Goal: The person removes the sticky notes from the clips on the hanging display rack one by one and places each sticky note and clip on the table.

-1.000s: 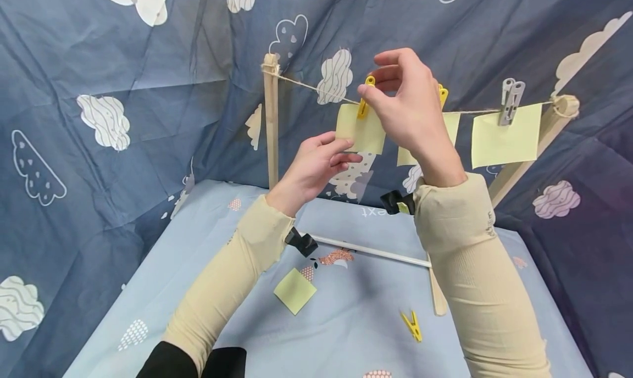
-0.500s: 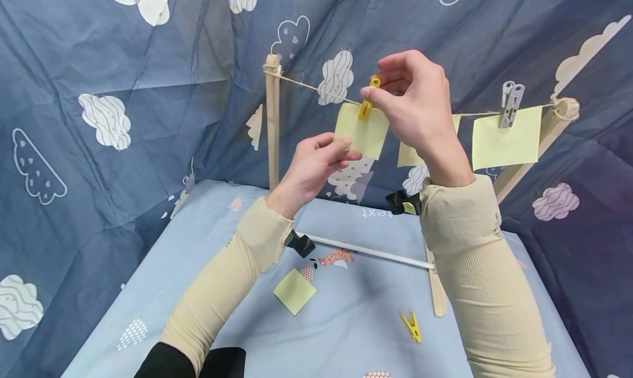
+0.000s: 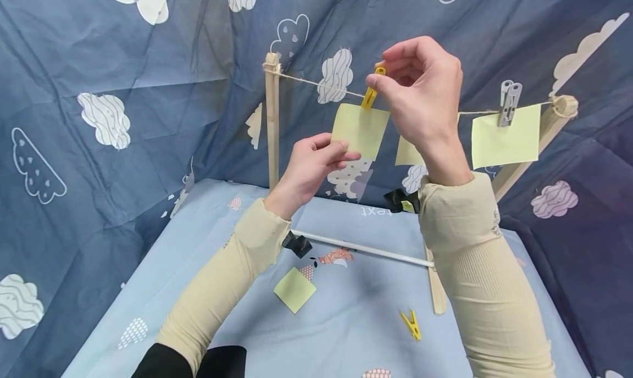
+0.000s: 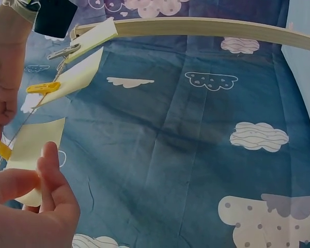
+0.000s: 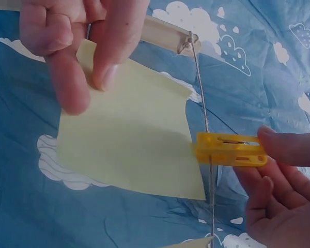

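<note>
In the head view, my left hand [image 3: 314,166] pinches the lower left of a pale yellow paper note [image 3: 362,128] between thumb and fingers. My right hand [image 3: 427,95] holds a yellow clothespin [image 3: 372,89] by its handle end, thumb against fingers. The right wrist view shows the clothespin's tip [image 5: 204,147] across the string [image 5: 202,93], right at the note's edge. A second note [image 3: 408,154] hangs farther right, partly behind my right hand; its yellow clothespin [image 4: 43,88] shows in the left wrist view. Beyond it, a grey clothespin [image 3: 509,104] clips a third note [image 3: 506,139].
The string runs between a left wooden post [image 3: 272,125] and a right one [image 3: 551,133]. On the blue patterned cloth lie a loose note [image 3: 295,290], a spare yellow clothespin [image 3: 411,325], a white rod [image 3: 366,247] and a wooden piece [image 3: 436,287]. Patterned fabric hangs behind.
My right hand has moved up and rightward with the clothespin, whose tip now sits higher, near the note's top edge. My left hand keeps its pinch, shifting slightly left.
</note>
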Demonstrator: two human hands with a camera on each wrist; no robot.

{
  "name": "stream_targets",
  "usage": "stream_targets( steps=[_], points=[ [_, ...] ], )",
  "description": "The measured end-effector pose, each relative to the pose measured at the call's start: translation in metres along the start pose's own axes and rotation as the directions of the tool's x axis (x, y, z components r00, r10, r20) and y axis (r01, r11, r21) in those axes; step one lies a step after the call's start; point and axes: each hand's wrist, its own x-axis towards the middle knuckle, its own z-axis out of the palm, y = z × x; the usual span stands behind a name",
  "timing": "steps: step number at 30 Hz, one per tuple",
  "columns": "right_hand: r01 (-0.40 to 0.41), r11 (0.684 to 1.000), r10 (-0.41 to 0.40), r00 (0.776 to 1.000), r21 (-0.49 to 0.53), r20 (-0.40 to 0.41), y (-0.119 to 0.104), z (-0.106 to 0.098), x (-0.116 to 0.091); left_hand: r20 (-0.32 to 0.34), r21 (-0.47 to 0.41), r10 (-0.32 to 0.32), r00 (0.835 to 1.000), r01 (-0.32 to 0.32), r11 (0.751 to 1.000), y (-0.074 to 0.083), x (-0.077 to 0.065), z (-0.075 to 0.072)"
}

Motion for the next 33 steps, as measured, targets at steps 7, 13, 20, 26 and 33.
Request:
stream_targets(
  steps=[7, 13, 20, 26, 33],
  points=[
    [0.047, 0.993, -0.036, 0.994, 0.104, -0.102, -0.010, -0.003, -0.004, -0.001, 0.028, 0.011, 1.000, -0.010, 1.000, -0.001, -0.002, 0.000],
    [0.075, 0.982, -0.048, 0.987, 0.174, -0.153, -0.011, -0.007, -0.005, -0.019, 0.065, 0.038, 0.999, -0.037, 0.997, -0.003, -0.004, 0.000],
    [0.109, 0.972, -0.072, 0.981, 0.206, -0.180, -0.015, -0.014, -0.010, 0.014, 0.096, 0.101, 0.995, -0.102, 0.990, -0.004, -0.010, -0.002],
    [0.154, 0.964, -0.110, 0.973, 0.215, -0.203, -0.014, -0.022, -0.018, 0.044, 0.154, 0.195, 0.980, -0.200, 0.968, -0.003, -0.018, -0.006],
    [0.284, 0.942, -0.241, 0.943, 0.180, -0.228, 0.003, -0.035, -0.024, 0.035, 0.207, 0.254, 0.967, -0.256, 0.944, -0.007, -0.031, -0.019]
  ],
)
